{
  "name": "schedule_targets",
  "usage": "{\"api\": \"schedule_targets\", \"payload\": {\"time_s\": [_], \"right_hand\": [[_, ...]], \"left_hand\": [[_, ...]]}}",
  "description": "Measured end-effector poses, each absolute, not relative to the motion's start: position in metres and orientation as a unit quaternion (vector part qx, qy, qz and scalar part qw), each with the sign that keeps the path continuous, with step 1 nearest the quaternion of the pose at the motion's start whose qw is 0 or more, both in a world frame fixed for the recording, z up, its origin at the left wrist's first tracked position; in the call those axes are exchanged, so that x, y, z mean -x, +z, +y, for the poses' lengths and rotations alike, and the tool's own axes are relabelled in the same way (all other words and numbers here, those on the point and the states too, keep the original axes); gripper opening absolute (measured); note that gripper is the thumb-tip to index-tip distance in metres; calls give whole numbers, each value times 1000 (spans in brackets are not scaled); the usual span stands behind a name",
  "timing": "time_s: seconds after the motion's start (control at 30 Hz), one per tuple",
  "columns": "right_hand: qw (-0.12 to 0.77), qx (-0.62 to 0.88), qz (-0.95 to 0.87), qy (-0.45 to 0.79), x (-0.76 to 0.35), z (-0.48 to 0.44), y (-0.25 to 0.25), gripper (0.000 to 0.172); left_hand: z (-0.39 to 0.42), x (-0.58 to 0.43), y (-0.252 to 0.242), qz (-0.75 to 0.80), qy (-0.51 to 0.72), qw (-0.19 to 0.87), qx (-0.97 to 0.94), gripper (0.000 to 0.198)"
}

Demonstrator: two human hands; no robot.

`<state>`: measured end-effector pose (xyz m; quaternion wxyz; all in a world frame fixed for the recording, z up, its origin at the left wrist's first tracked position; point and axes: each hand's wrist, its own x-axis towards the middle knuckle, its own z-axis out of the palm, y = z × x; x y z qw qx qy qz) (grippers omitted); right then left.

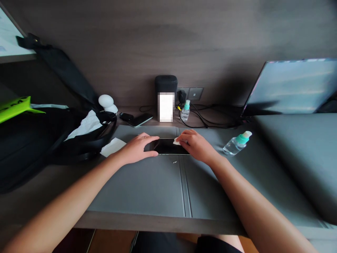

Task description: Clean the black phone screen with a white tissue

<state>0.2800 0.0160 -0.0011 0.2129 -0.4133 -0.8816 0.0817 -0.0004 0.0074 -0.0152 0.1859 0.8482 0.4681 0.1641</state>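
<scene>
A smartphone [165,147] lies flat and sideways on the grey mat, its dark screen facing up. My left hand [138,148] grips its left end, thumb on the near edge and fingers on the far edge. In my right hand [195,144] a small wad of white tissue [176,141] is pinched, pressed against the right part of the screen. Folded white paper [112,147] lies just left of my left hand. To the right, a clear spray bottle [234,144] with a teal collar stands on the mat.
Behind the mat [137,186] are a black speaker [166,82], a smaller bottle [185,111], cables, another phone [140,119] and a white rounded device [106,102]. A black bag [34,140] fills the left side. A laptop [295,88] and grey cushion [297,140] stand right.
</scene>
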Motion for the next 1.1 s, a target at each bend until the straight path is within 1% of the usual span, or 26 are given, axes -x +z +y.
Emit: {"api": "schedule_targets", "payload": {"time_s": [0.1,0.27,0.47,0.67,0.77,0.9,0.97,1.1], "right_hand": [[199,425,-879,87,-280,16,1,19],[204,360,-902,121,-275,15,0,23],[211,390,-889,111,-279,18,-2,24],[224,286,-922,135,-265,11,-1,30],[256,267,-921,124,-264,9,2,30],[334,318,-884,73,-268,9,6,26],[323,321,-888,65,-267,9,4,23],[243,303,-918,76,-265,11,-4,19]], "left_hand": [[7,0,-15,465,162,192,-849,57],[8,0,-15,466,161,188,-849,58],[8,0,-16,464,161,188,-850,57],[8,-1,-15,459,170,178,-854,59],[8,-1,-15,459,172,179,-853,58],[8,-1,-15,453,172,187,-855,59],[8,-1,-15,452,173,186,-855,59],[7,-1,-15,460,174,179,-852,58]]}}
